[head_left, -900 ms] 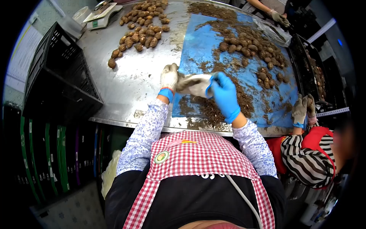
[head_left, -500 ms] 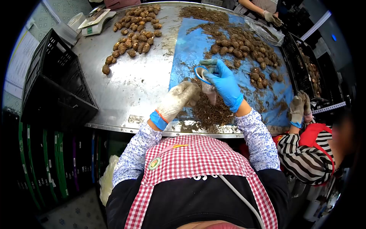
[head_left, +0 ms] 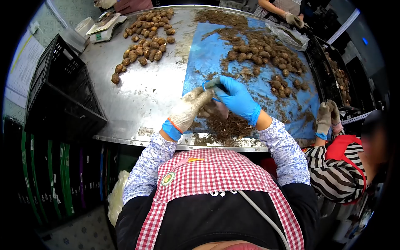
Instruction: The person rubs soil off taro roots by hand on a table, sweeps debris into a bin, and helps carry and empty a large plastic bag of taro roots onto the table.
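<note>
My left hand [head_left: 190, 109], in a whitish knit glove over a blue cuff, is closed at the near edge of the blue sheet [head_left: 198, 50]. Touching it is my right hand [head_left: 236, 99], in a blue rubber glove, its fingers pinched on a loose, soiled cloth glove [head_left: 218, 109] with a blue rim. The cloth glove hangs between the two hands, and part of it is hidden by the fingers. Whether my left fingers grip it too is hard to see. Under the hands lies a heap of brown root scraps [head_left: 229, 128].
Cleaner tubers [head_left: 146, 48] lie on the metal table [head_left: 146, 93]; soil-covered tubers [head_left: 266, 52] lie on the sheet. A black crate [head_left: 64, 83] stands left, another crate [head_left: 333, 75] right. A co-worker's gloved hands [head_left: 326, 116] are at the right edge, another co-worker's hand [head_left: 293, 19] at the back.
The cloth glove's open rim has dropped and moved left, away from where my right hand held it up. My hands have come together around it.
</note>
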Motion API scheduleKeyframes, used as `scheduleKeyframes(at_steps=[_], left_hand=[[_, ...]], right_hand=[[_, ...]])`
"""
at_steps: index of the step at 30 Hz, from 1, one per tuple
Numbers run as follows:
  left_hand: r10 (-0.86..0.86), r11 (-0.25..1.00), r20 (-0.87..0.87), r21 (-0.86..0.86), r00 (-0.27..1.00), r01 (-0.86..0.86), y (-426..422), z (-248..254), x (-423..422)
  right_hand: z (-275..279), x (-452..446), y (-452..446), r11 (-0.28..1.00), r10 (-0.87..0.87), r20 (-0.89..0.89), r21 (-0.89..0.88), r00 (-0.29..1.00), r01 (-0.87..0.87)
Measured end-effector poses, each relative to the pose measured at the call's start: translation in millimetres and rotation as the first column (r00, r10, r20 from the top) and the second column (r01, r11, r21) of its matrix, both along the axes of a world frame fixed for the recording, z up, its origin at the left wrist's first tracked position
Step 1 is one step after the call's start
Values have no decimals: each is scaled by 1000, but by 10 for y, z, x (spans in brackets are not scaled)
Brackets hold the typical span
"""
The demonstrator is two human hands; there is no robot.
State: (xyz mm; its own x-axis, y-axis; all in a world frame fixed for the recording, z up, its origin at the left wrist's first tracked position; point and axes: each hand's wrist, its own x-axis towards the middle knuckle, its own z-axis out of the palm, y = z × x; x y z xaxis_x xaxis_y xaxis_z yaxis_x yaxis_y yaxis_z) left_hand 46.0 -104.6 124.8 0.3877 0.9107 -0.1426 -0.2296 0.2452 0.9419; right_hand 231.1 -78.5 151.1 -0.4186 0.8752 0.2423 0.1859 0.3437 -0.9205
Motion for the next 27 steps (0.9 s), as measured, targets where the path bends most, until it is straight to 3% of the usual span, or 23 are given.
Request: scheduleKeyframes(at_steps=[2, 5, 7, 10, 11, 12, 13, 14, 16, 18, 19, 20, 21, 22, 23, 24, 26, 27], left_hand=[[30, 999, 14, -33, 999, -30, 33, -32, 17], [182, 983, -83, 22, 980, -181, 51, -72, -45], [276, 960, -154, 86, 949, -266, -1, 18, -45], [304, 929, -231, 285, 924, -235, 75, -177, -23], [256, 963, -173, 129, 951, -236, 33, -74, 14], [292, 942, -166, 218, 942, -254, 157, -236, 45], [293, 949, -123, 159, 948, -273, 191, -152, 78], [295, 953, -84, 90, 952, -288, 187, -78, 99], [361, 820, -207, 535, 909, -203, 210, -72, 98], [298, 779, -300, 625, 906, -49, 174, 10, 86], [174, 850, -336, 525, 926, 31, 106, 147, 86], [44, 904, -358, 413, 933, 115, 38, 214, 95], [74, 705, -461, 651, 885, 280, 27, 134, 137], [143, 428, -542, 788, 828, 442, 5, 139, 195], [16, 496, -706, 620, 708, 607, -72, 203, 208], [118, 374, -624, 748, 773, 547, -80, 99, 223], [161, 435, -557, 781, 815, 448, -17, -77, 209], [194, 480, -557, 772, 807, 418, 1, -87, 213]], right_hand=[[-106, 30, 21, 999, -38, 28, 1, 999, 38], [-64, 249, 43, 910, -197, 352, 412, 915, 38], [36, 317, 41, 767, -410, 530, 640, 742, -33], [-139, 345, 69, 778, -400, 766, 574, 502, -255], [-241, 332, 41, 752, -332, 804, 541, 494, -377], [-202, 254, -62, 787, -274, 858, 460, 434, -412], [-227, 206, -137, 854, -131, 867, 345, 480, -389], [-216, 145, -222, 896, -6, 910, 188, 414, -402], [-115, 115, -228, 928, 112, 940, 17, 322, -372], [-229, 205, 6, 971, 194, 905, -123, 379, -203], [-108, 201, 75, 973, 230, 881, -197, 414, -120], [72, 272, 37, 902, 243, 604, -428, 759, 52], [80, 407, 163, 792, 292, 380, -611, 878, 1], [25, 515, 309, 651, 289, 128, -753, 949, -96], [-65, 520, 411, 713, 313, 87, -679, 946, -174], [73, 446, 363, 749, 257, 1, -632, 966, -199], [211, 311, 280, 822, 187, -172, -512, 967, -250], [281, 270, 286, 845, 178, -178, -477, 968, -243]])
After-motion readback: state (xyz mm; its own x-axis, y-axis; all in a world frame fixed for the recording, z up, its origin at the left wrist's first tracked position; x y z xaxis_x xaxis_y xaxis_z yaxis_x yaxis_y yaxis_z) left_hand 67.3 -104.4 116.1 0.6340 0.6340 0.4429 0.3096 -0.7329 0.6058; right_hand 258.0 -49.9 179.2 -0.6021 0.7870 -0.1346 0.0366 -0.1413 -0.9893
